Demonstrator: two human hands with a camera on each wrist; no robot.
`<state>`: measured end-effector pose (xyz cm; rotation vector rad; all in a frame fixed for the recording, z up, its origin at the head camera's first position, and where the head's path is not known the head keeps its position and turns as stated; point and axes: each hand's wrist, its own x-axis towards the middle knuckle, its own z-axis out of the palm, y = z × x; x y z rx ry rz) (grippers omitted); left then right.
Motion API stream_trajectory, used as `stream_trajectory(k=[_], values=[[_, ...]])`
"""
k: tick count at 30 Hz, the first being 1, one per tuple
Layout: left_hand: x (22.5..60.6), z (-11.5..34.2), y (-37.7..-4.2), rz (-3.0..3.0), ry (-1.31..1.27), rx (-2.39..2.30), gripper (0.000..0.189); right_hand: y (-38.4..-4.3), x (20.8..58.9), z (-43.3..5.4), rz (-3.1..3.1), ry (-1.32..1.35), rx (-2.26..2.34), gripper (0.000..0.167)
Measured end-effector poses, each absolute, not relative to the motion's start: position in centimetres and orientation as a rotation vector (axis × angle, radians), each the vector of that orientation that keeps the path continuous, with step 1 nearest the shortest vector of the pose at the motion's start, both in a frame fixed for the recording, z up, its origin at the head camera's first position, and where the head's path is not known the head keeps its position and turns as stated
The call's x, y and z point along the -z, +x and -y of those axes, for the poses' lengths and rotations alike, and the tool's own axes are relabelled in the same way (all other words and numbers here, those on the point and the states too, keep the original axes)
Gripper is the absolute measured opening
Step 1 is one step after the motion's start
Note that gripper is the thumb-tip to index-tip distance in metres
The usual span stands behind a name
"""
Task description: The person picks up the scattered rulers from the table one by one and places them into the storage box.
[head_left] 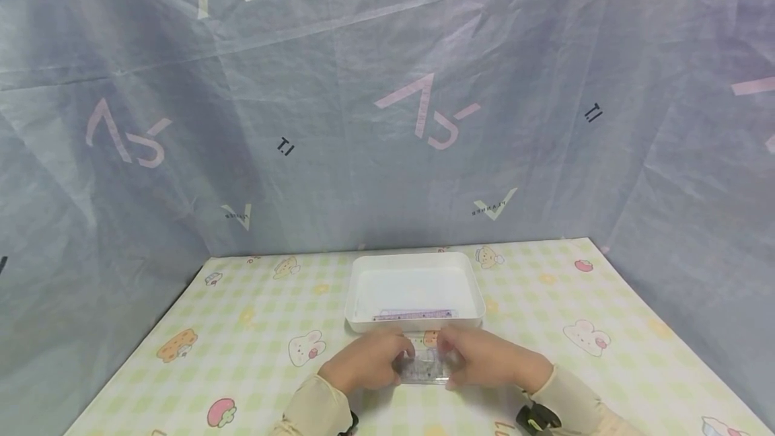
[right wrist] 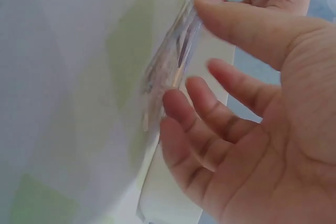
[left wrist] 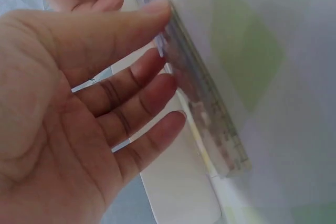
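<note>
Both hands hold a clear, flat plastic piece [head_left: 426, 370] with fine ruler-like marks, close over the table in front of the tray. My left hand [head_left: 377, 357] is at its left end. In the left wrist view the left thumb [left wrist: 156, 10] presses one face, while the other fingers bend in at the far side. At the right end is my right hand [head_left: 484, 355], its thumb [right wrist: 210, 2] against the plastic and its fingers curved behind. The exact kind of this clear piece I cannot tell.
A white tray [head_left: 418, 325] stands just beyond the hands. Clear rulers with purple markings [head_left: 414, 315] lie inside along its near wall. A green-checked cartoon tablecloth [head_left: 254, 355] covers the table, and a grey-blue printed curtain [head_left: 339, 173] hangs behind and at both sides.
</note>
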<state>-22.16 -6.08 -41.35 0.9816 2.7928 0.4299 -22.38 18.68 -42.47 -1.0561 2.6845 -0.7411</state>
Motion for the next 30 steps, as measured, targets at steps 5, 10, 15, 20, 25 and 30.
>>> stream_trajectory(k=[5, 10, 15, 20, 25, 30], values=[[41.24, 5.93, -22.04, -2.790, 1.022, -0.433, 0.038, -22.41, 42.65, -18.57, -2.728, -1.092, 0.700, 0.049], [41.35, 5.82, -22.01, -2.790, 1.032, -0.435, 0.035, -22.33, 42.53, -18.60, -2.729, -1.134, 0.672, 0.039], [41.64, 5.80, -22.02, -2.779, 1.034, -0.462, 0.035, -22.31, 42.59, -18.56, -2.714, -1.142, 0.686, 0.046], [41.85, 5.70, -22.10, -2.777, 1.075, -0.466, 0.034, -22.26, 42.81, -18.46, -2.739, -1.225, 0.638, 0.060], [42.09, 5.51, -22.04, -2.767, 1.100, -0.466, 0.035, -22.12, 42.65, -18.34, -2.763, -1.287, 0.578, 0.048], [42.18, 5.37, -21.84, -2.784, 1.099, -0.448, 0.038, -22.07, 42.55, -18.28, -2.771, -1.282, 0.607, 0.038]])
